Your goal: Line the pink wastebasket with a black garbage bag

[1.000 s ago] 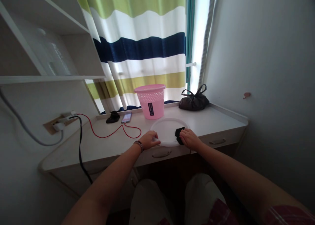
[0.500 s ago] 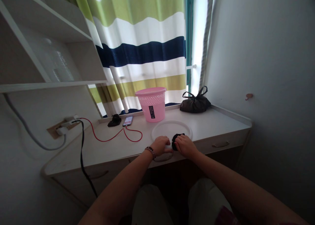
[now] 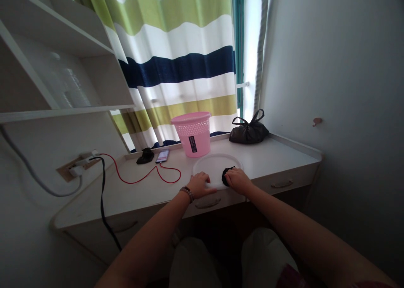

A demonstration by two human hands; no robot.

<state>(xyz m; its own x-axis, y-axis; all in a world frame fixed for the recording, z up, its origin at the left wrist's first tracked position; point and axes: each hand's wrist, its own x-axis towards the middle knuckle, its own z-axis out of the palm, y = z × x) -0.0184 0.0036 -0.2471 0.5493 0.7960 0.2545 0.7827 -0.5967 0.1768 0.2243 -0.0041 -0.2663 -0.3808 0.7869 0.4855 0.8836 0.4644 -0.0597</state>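
A white round tray [image 3: 208, 164] with a raised rim lies near the front edge of the desk. My left hand [image 3: 199, 184] grips its near-left rim, with the thumb along the front. My right hand [image 3: 239, 181] is closed on a bunched black cloth [image 3: 225, 176], pressed to the right part of the tray. The fingers partly cover the cloth, so its full shape is hidden.
Behind the tray stands a pink wastebasket [image 3: 197, 136]. A tied black plastic bag [image 3: 249, 133] sits at the back right. Left are a phone [image 3: 162, 155] on a red cable [image 3: 132, 183] and a small black bundle [image 3: 145, 155]. A white shelf [image 3: 69, 111] overhangs the left side.
My left hand has shifted a little left along the rim, and the gap between my hands is wider. My right hand and the cloth have moved slightly up and right over the tray.
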